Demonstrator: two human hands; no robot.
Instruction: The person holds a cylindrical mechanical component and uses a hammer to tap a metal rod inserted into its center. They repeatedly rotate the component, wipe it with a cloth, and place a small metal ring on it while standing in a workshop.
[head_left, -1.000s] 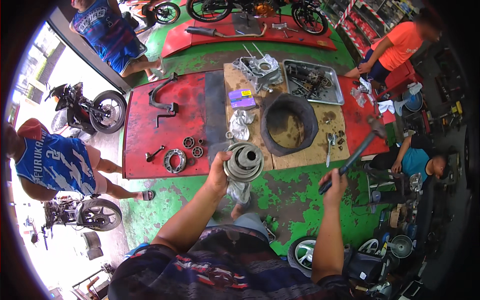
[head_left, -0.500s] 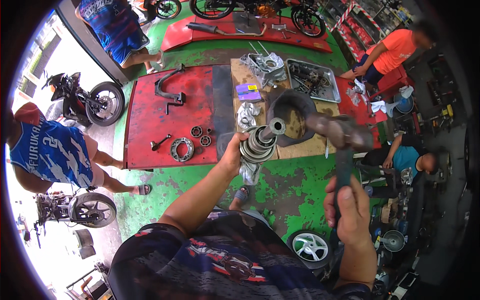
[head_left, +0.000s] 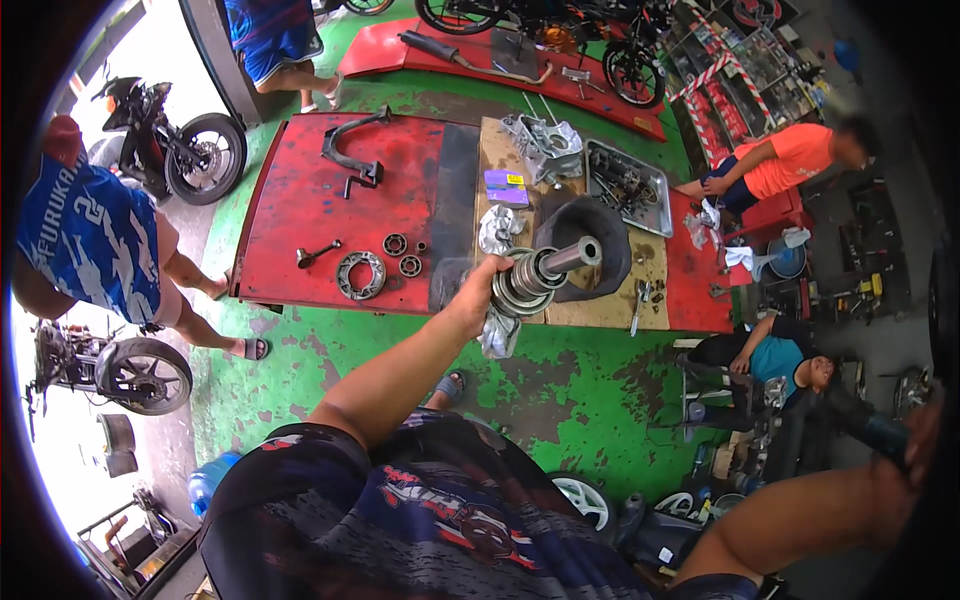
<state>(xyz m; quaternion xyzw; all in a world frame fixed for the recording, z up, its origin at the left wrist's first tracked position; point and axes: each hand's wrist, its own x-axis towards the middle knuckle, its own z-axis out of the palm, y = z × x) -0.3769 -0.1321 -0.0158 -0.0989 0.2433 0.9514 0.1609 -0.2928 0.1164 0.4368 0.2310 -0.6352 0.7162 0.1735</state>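
Note:
My left hand is closed around a metal shaft with round stepped collars, its hollow end tilted up and to the right. Crumpled silvery-white wrapping hangs below that hand. The part is above the near edge of the workbench. Far out at the right rim, my right hand is closed on a hammer. Motion and the dark rim blur this hand, and only part of the hammer's dark handle shows. The hammer is well apart from the shaft.
The red workbench carries bearings, a slotted metal ring, a black rubber ring, an engine casing and a parts tray. People are at the right and left. Motorcycles stand around.
My right hand has swung the hammer away from beside the shaft, out to the far right rim. My left hand still holds the shaft. The whole view has shifted somewhat.

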